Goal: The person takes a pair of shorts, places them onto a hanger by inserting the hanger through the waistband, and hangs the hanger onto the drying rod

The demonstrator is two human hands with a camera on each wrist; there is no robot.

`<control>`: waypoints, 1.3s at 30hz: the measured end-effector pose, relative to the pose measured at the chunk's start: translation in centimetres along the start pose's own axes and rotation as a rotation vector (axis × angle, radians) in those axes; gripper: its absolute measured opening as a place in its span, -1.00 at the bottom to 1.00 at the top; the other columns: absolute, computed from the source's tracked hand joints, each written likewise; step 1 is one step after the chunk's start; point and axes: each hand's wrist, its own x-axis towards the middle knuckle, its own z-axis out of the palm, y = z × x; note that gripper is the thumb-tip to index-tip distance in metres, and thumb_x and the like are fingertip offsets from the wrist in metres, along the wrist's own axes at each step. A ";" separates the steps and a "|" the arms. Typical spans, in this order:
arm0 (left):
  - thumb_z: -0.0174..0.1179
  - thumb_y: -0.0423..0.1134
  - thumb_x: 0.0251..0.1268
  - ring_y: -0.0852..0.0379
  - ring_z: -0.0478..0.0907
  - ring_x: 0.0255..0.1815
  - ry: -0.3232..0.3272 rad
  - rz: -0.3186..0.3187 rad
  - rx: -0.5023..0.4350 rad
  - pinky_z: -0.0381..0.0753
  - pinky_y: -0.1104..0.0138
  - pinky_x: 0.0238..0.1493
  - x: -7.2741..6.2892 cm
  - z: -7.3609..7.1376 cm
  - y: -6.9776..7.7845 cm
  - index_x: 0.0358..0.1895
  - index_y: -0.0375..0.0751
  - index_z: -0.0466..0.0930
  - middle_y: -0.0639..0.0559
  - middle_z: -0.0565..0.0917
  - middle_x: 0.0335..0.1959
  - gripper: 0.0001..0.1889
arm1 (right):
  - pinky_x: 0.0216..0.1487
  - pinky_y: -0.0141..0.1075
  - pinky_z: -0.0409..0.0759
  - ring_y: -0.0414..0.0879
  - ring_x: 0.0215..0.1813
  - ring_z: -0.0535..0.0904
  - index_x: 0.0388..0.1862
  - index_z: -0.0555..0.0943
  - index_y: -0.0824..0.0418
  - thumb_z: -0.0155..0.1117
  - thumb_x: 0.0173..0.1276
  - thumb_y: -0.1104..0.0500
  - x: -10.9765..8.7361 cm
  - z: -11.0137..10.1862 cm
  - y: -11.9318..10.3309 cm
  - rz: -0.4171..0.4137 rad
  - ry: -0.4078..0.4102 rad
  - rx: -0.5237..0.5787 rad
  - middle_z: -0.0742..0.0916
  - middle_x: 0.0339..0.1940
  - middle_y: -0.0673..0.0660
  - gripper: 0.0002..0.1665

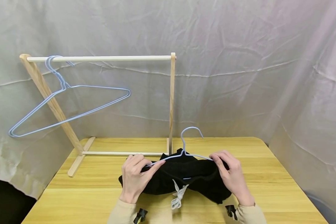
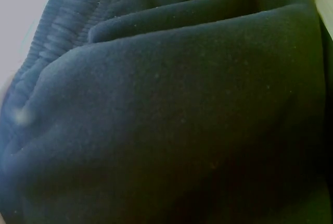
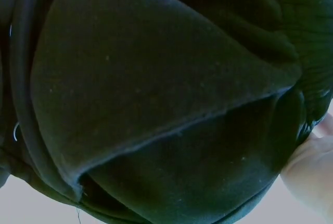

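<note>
Black drawstring shorts [image 1: 168, 180] bunch around a light blue wire hanger [image 1: 184, 148] at the front middle of the table. The hanger's hook stands up above the cloth, and a short stretch of its lower bar shows in the waist opening. My left hand [image 1: 134, 175] pinches the hanger's left shoulder with the waistband edge. On the other side, my right hand [image 1: 231, 172] grips the right shoulder end and the cloth there. A tied white drawstring [image 1: 177, 199] hangs at the front. Gathered elastic and dark folds fill both wrist views; most fingertips are hidden there.
Behind and left stands a wooden clothes rack [image 1: 171, 102] with a white top rail [image 1: 114, 58]. Light blue hangers [image 1: 98, 109] hang at the rail's left end. Grey curtains [image 1: 240, 77] close off the back and sides of the wooden table [image 1: 268, 186].
</note>
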 end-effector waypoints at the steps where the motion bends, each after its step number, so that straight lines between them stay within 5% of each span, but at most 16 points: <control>1: 0.40 0.15 0.20 0.22 0.33 -0.70 -0.001 0.001 -0.001 0.29 0.39 -0.47 0.0 0.0 0.0 -0.74 -0.04 0.54 0.18 0.38 -0.76 -0.51 | 0.00 -0.60 0.49 -0.31 -0.17 0.63 -0.28 0.72 0.24 0.27 0.26 0.56 0.0 0.0 0.0 -0.001 0.000 -0.003 0.74 -0.34 0.07 -0.73; 17: 0.25 0.25 0.28 0.08 0.52 -0.43 -0.088 -0.013 0.130 0.40 0.19 -0.22 0.2 -0.5 0.0 -0.73 -0.07 0.53 0.13 0.55 -0.57 -0.45 | 0.10 -0.64 0.49 -0.51 -0.01 0.63 -0.14 0.73 0.31 0.22 0.30 0.56 -0.4 -0.4 0.0 0.117 -0.024 -0.006 0.80 -0.27 0.22 -0.72; 25: 0.19 0.22 0.36 0.15 0.56 -0.54 -0.116 -0.031 0.139 0.43 0.17 -0.18 0.1 -0.5 -0.1 -0.62 -0.05 0.58 0.17 0.64 -0.65 -0.51 | 0.14 -0.61 0.50 -0.46 0.04 0.64 -0.10 0.73 0.30 0.20 0.31 0.56 -0.1 -0.3 0.0 0.070 0.042 0.011 0.80 -0.23 0.21 -0.69; 39: 0.23 0.20 0.35 0.19 0.62 -0.60 -0.121 -0.112 0.117 0.37 0.29 -0.32 0.5 -1.3 0.1 -0.61 0.01 0.64 0.20 0.68 -0.67 -0.55 | 0.15 -0.60 0.49 -0.47 0.06 0.63 -0.08 0.74 0.25 0.21 0.32 0.54 0.3 -0.3 -0.4 0.103 0.060 -0.002 0.80 -0.20 0.20 -0.67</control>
